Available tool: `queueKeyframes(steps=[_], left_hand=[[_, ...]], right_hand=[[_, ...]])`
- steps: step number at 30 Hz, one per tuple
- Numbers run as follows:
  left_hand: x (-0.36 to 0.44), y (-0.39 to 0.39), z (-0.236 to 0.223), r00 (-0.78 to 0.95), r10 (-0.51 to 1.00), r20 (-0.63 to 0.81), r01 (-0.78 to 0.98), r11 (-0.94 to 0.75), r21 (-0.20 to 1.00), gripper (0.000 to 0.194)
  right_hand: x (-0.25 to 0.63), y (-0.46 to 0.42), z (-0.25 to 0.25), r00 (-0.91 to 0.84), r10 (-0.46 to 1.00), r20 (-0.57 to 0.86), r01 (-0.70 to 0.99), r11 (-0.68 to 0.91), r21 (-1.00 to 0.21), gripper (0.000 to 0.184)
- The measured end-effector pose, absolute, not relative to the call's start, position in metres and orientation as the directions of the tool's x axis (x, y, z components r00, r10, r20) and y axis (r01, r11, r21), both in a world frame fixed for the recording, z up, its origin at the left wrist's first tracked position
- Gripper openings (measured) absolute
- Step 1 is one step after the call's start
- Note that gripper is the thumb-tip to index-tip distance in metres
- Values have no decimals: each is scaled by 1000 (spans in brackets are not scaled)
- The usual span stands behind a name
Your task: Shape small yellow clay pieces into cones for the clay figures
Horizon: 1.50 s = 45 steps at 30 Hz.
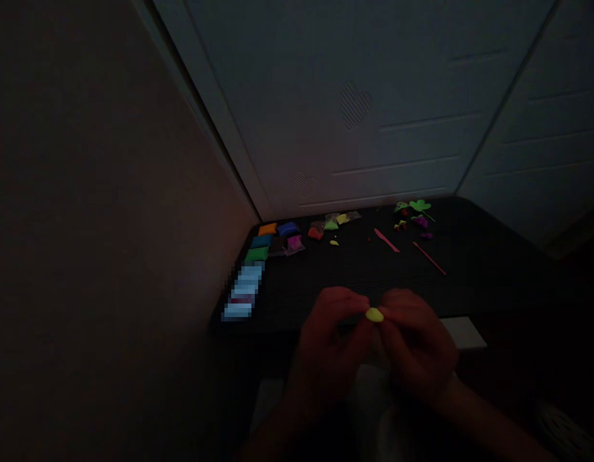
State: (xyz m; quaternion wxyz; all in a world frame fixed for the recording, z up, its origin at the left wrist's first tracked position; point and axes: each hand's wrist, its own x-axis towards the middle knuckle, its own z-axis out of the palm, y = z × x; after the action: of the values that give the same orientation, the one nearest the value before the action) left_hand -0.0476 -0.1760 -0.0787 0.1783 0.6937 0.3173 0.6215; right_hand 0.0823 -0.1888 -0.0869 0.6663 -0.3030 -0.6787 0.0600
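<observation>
Left hand [331,335] and right hand [418,341] are pinching a yellow lump [374,315] between them, partly hiding the dark surface [320,276]; coloured packets [295,244], a pink knife [386,240] and a pink stick [429,258] are lying beyond.

Pale panelled wall [412,70] with two striped hearts [355,106] behind a dark tabletop [306,273]

clay piece [374,315]: yellow | knife [386,240]: pink | table [301,276]: black | heart [355,106]: striped
</observation>
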Motion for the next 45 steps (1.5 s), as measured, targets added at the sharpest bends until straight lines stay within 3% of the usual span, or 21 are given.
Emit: queueKeyframes(steps=[5, 15, 24, 33, 40, 45], left_hand=[[-48, -177, -76, 13, 625, 780, 148, -773, 617, 24], [-50, -176, -79, 18, 571, 821, 182, -809, 558, 33], [-54, -174, -77, 92, 572, 815, 220, -810, 543, 26], [-62, -176, -63, 228, 344, 911, 449, -867, 215, 26], [-62, -179, -59, 221, 373, 901, 387, -881, 270, 23], [-62, -181, -63, 201, 330, 922, 405, -885, 229, 26]], right_hand=[[83, -191, -87, 50, 492, 869, 344, 808, -478, 43], [83, -191, -85, -14, 491, 871, 341, 821, -458, 44], [84, -191, -86, 2, 497, 868, 374, 804, -462, 43], [91, -190, -76, -32, 425, 905, 469, 806, -361, 39], [89, -193, -75, -16, 405, 914, 401, 840, -366, 40], [85, -193, -78, 26, 400, 916, 335, 860, -385, 41]])
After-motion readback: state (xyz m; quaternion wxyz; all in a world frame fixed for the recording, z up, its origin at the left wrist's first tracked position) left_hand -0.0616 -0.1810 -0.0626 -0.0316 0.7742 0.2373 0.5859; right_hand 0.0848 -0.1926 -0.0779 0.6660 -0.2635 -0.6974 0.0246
